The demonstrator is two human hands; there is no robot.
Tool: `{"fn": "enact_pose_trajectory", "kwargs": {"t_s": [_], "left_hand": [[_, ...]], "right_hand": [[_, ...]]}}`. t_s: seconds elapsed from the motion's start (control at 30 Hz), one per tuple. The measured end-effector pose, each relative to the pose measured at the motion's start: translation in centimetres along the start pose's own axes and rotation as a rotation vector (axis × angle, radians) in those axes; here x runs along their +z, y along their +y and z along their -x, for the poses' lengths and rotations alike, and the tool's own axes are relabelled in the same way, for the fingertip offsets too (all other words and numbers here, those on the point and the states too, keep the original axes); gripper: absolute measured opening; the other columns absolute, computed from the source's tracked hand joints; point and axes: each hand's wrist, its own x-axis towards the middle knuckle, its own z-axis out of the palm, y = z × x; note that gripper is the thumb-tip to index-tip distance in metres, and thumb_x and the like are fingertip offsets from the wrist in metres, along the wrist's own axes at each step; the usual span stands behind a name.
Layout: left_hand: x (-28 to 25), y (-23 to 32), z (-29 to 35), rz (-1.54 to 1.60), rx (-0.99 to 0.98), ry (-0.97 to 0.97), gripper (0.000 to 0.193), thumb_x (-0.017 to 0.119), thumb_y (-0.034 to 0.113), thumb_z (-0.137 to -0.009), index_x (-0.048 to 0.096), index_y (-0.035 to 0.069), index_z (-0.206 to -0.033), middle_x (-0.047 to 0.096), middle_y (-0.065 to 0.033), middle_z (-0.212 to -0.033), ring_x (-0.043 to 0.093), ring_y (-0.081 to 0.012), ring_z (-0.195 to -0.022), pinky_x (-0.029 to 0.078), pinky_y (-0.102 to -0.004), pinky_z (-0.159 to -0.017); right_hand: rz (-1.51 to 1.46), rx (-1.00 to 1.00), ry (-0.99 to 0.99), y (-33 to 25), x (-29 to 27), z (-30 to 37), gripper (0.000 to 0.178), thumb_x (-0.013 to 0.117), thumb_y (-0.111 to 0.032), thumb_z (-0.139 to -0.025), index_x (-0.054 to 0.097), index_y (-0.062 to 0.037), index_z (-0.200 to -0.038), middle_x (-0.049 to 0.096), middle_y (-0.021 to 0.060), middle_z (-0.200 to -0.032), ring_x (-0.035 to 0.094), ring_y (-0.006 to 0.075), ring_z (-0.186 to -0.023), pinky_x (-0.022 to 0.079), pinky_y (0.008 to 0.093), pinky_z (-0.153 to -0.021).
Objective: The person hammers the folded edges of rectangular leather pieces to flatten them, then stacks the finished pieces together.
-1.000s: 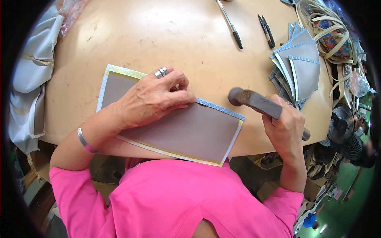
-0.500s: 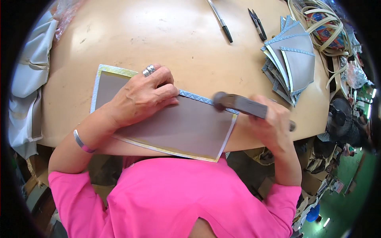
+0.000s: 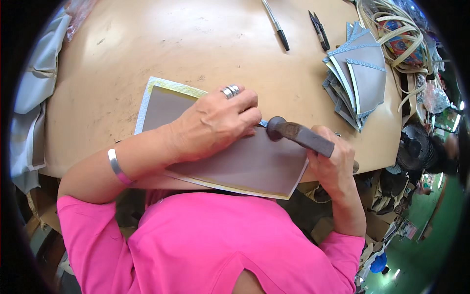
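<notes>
A grey, four-sided sheet panel (image 3: 259,159), perhaps leather, lies at the table's near edge. Pale, yellowish borders run along its far-left and near sides. My left hand (image 3: 215,120) rests across the panel, fingers curled and pressed together on its far edge. In my right hand (image 3: 333,159) is a hammer (image 3: 306,137), gripped by its handle. The hammer's round face sits at the panel's far edge, just right of my left fingertips. A bit of blue folded edging shows between them; the hammer and my fingers hide the rest.
Similar grey panels with blue edging (image 3: 367,81) lie fanned in a pile at the right. Beyond them are looped cream strips (image 3: 404,36). A pen (image 3: 279,32) and black thread snips (image 3: 319,32) lie at the back. Pale folded material (image 3: 32,98) hangs at the left edge.
My left hand and the panel have shifted right. The hammer head stays near the same spot and is now closer to my left fingers. My right hand has moved slightly left.
</notes>
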Motion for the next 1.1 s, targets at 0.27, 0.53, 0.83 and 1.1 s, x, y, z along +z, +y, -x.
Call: {"fn": "enact_pose_trajectory", "kwargs": {"t_s": [0.27, 0.53, 0.83, 1.1], "left_hand": [[-2.0, -1.7, 2.4, -0.213, 0.095, -0.088, 0.030, 0.060, 0.010, -0.075, 0.059, 0.012, -0.105, 0.050, -0.0052, -0.093, 0.052, -0.0207, -0.084, 0.047, -0.0340, -0.072], [-3.0, -1.9, 3.0, -0.323, 0.161, -0.113, 0.033, 0.057, 0.014, -0.075, 0.059, 0.013, -0.108, 0.048, -0.0047, -0.094, 0.051, -0.0194, -0.084, 0.045, -0.0334, -0.073], [-2.6, -2.1, 3.0, -0.249, 0.195, -0.002, 0.027, 0.072, 0.014, -0.068, 0.059, 0.004, -0.090, 0.047, -0.0042, -0.076, 0.051, -0.0195, -0.069, 0.045, -0.0316, -0.061], [-3.3, -1.8, 3.3, -0.130, 0.058, -0.069, 0.024, 0.071, 0.010, -0.071, 0.059, 0.005, -0.091, 0.050, -0.0052, -0.081, 0.053, -0.0211, -0.073, 0.045, -0.0328, -0.065]], "right_hand": [[-0.131, 0.060, 0.134, -0.4, -0.8, -1.7, 0.011, 0.061, -0.004, -0.073, 0.054, -0.0074, -0.082, 0.056, 0.0102, -0.065, 0.057, 0.0278, -0.055, 0.044, 0.0373, -0.049], [-0.042, -0.027, 0.017, -0.9, -1.2, -3.4, 0.012, 0.059, -0.002, -0.073, 0.052, -0.0096, -0.078, 0.052, 0.0089, -0.062, 0.056, 0.0269, -0.051, 0.044, 0.0372, -0.047], [-0.050, -0.106, 0.016, -2.0, -0.2, -4.4, 0.013, 0.058, -0.002, -0.070, 0.052, -0.0104, -0.078, 0.053, 0.0075, -0.063, 0.056, 0.0245, -0.051, 0.043, 0.0357, -0.045], [-0.038, -0.129, 0.057, -2.6, 0.7, -4.7, 0.010, 0.052, -0.002, -0.072, 0.049, -0.0105, -0.076, 0.051, 0.0078, -0.061, 0.055, 0.0243, -0.049, 0.043, 0.0373, -0.045]]}}
